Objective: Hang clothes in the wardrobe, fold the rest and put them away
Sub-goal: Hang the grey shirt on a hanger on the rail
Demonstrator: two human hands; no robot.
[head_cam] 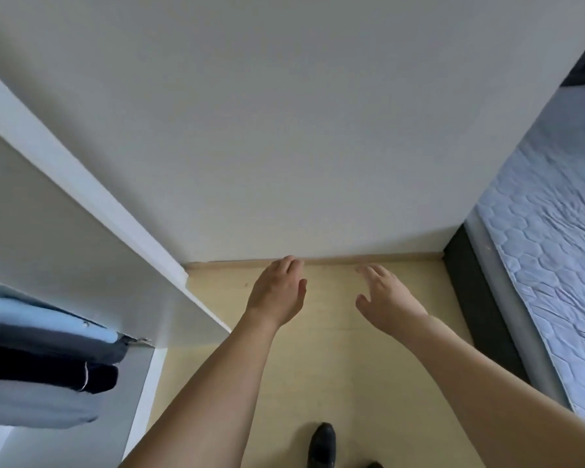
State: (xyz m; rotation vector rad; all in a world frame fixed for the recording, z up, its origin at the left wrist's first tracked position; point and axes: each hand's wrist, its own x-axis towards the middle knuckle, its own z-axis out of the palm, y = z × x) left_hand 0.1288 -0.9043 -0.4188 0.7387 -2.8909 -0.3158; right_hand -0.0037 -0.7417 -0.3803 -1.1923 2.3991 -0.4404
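Shoe (322,445) cut off at btm; left hand (277,292), right hand (384,298) spread, holding nothing; clothes (44,359) cropped left.

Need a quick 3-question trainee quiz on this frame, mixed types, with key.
1. True or false: the left hand holds a garment.
2. Where do the hanging clothes show? A) in the open wardrobe at left B) on the mattress C) on the floor
3. Fill in: the right hand is ____ of anything.

Key: 1 false; 2 A; 3 empty.
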